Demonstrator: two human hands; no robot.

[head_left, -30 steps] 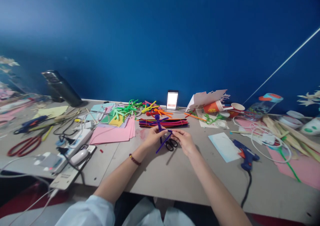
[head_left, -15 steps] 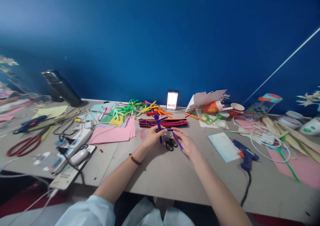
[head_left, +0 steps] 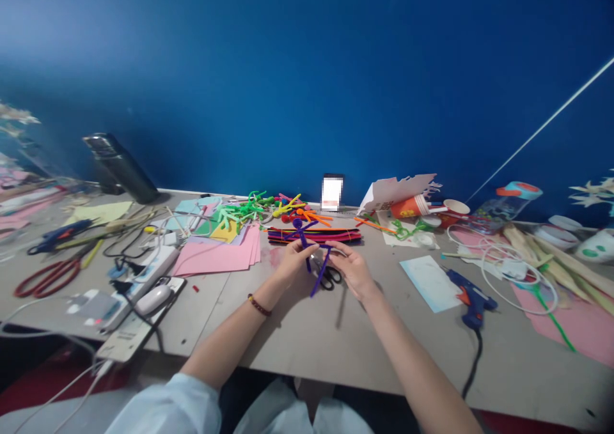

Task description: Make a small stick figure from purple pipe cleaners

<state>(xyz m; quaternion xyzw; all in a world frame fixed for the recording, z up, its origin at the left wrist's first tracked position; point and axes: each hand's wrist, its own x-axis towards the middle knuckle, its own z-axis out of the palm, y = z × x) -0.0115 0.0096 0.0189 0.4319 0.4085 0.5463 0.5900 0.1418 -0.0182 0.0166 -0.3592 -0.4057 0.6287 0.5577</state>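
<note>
A purple pipe cleaner figure with a round looped head is pinched in my left hand. One of its strands stretches across to my right hand, whose thumb and fingers close on it at a bend; from there the end slants down toward the left. Below my hands lie scissors with black handles, their blades partly covered. Just behind my hands, a banded bundle of coloured pipe cleaners rests on the table.
Several bent pipe cleaner pieces and a phone stand or lie at the back. Pink paper and a power strip are on the left. A blue glue gun, a light-blue card and paper cups are on the right.
The free end of the purple strand has swung from pointing down right to pointing down left. My right hand's fingers have shifted on the bend; my left hand has barely moved.
</note>
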